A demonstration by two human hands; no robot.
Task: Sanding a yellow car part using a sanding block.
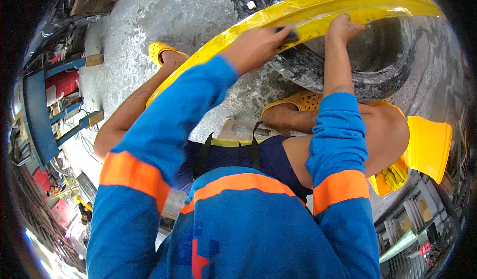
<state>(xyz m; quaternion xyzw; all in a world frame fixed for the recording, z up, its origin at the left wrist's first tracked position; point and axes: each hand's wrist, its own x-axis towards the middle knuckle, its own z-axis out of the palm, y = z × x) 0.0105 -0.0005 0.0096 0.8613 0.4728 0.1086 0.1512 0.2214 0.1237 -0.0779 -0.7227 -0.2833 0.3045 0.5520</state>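
Yellow strip [318,10] — long, curved, glossy, ridged lengthwise — held across black ring [310,78], left end lost behind blue sleeve [181,98]. Right hand [343,28] gripping lower edge, fingers partly hidden; left hand [258,45], blurred, clasping small dark object [289,38], kind unclear.

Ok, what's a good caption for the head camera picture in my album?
Left hand over, right hand holding, a long curved yellow piece above a big black ring on the floor.

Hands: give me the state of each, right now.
Left hand: closed on a dark object, too blurred to identify, at the yellow band.
Right hand: holding the yellow band by its near edge.
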